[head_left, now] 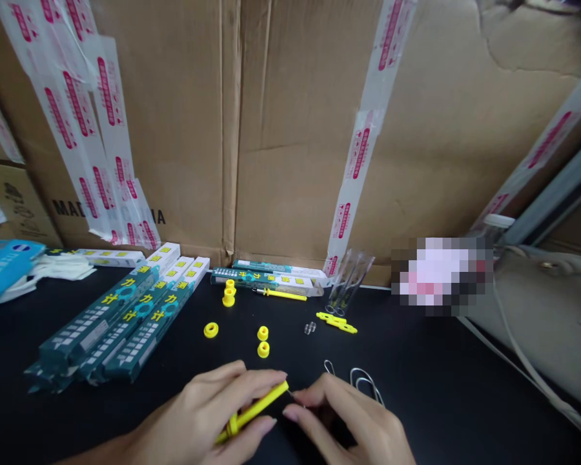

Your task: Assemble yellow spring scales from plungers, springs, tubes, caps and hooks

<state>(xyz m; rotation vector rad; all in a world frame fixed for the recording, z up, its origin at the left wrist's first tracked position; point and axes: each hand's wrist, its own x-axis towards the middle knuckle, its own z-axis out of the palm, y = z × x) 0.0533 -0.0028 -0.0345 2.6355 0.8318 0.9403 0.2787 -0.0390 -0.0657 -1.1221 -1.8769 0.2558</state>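
Observation:
A yellow plastic rod (259, 407) with a collar lies slanted in my left hand (223, 413), its fingers closed round it. At the rod's upper end, my right hand (351, 420) pinches a thin metal wire (296, 398); how it meets the rod is too small to tell. Just beyond my right hand lie bent metal hooks (366, 382), partly hidden by it. Farther off are two small yellow caps (263, 341), a yellow ring (211, 330), small clear pieces (310, 328) and flat yellow pieces (337, 321).
Dark green printed boxes (121, 310) lie at left, more boxes (271, 278) at the back. A yellow rod with a metal tip (283, 294), stacked yellow caps (229, 294) and clear tubes (349, 281) are near the cardboard wall (295, 129). A beige bag (547, 310) stands at right.

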